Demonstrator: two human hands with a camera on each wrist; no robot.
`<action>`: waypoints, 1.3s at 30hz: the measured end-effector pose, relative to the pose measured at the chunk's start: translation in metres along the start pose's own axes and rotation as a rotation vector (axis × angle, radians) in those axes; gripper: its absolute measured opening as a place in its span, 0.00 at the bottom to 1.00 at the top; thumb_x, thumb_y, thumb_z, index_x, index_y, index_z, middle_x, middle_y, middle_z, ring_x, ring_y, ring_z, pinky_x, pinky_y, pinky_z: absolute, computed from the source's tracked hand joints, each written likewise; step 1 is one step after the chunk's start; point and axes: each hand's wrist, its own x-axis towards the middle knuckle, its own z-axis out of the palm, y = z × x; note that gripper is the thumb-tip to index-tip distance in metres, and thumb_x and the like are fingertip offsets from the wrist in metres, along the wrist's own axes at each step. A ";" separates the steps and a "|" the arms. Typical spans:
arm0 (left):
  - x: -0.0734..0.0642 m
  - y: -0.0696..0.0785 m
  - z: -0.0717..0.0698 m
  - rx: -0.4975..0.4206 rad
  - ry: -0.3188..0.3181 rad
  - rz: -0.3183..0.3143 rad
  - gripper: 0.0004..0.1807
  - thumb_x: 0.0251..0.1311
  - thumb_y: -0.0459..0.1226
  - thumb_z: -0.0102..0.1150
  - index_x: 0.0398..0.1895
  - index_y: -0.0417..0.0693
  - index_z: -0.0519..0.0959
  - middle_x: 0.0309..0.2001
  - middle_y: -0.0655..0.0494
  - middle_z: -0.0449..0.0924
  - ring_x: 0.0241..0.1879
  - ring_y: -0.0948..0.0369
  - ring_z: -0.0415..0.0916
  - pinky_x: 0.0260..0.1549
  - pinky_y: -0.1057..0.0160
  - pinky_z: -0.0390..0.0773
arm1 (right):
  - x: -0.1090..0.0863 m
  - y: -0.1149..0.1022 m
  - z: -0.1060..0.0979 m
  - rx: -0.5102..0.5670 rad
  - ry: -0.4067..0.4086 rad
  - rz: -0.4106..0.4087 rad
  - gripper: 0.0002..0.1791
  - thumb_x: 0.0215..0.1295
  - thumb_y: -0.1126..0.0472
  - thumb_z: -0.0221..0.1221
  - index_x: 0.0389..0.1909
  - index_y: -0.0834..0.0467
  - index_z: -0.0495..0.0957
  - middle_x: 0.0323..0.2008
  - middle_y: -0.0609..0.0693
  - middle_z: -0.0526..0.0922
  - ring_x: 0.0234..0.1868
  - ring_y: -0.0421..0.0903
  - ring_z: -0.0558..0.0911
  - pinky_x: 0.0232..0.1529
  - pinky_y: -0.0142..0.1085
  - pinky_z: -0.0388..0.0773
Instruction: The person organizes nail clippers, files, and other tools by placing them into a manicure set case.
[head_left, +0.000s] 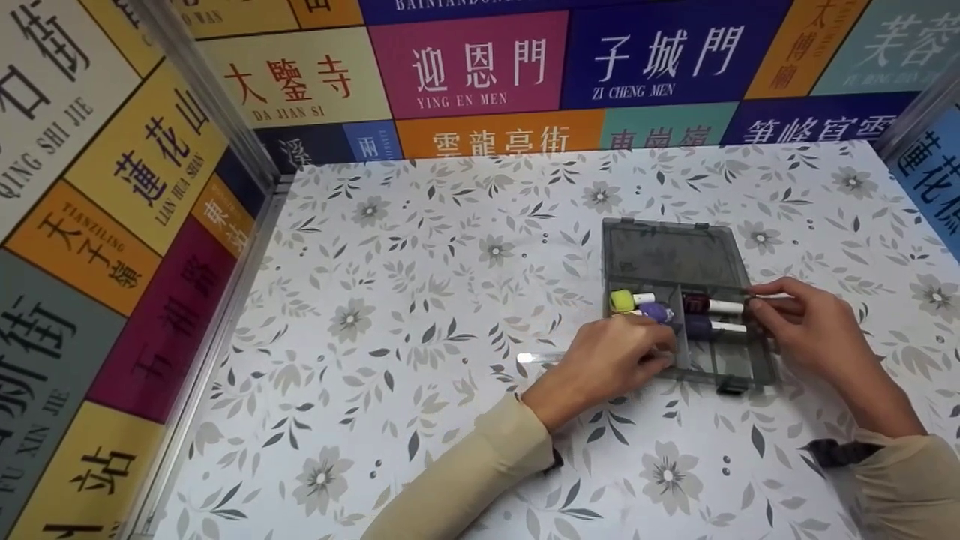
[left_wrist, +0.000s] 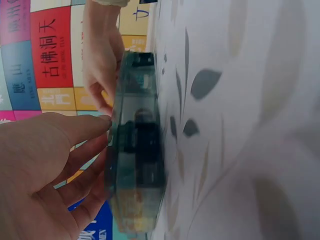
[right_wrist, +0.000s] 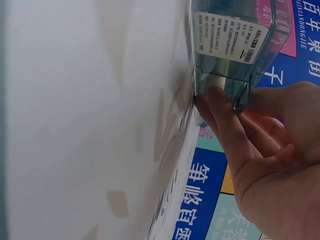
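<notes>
A smoky see-through plastic box lies on the table, its lid folded back. Nail polish bottles sit inside: a yellow one and a purple one left of the divider, a dark red one and a dark blue one right of it. My left hand bends over the front left compartment. Its thumb meets the rim in the left wrist view; the box wall hides the other fingertips. With thumb and fingers, my right hand pinches the box's right side.
Beside my left wrist a pale flat strip lies on the flower-patterned tabletop. Panels with Chinese lettering rise behind the table and along its left side. A white printed label is stuck on the box.
</notes>
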 end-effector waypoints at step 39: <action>0.013 0.018 0.014 -0.036 0.000 0.058 0.07 0.75 0.47 0.66 0.51 0.67 0.89 0.50 0.74 0.88 0.50 0.73 0.84 0.48 0.76 0.82 | 0.000 0.001 0.001 0.014 0.007 0.001 0.17 0.80 0.54 0.63 0.60 0.60 0.84 0.53 0.72 0.87 0.39 0.07 0.75 0.37 0.12 0.76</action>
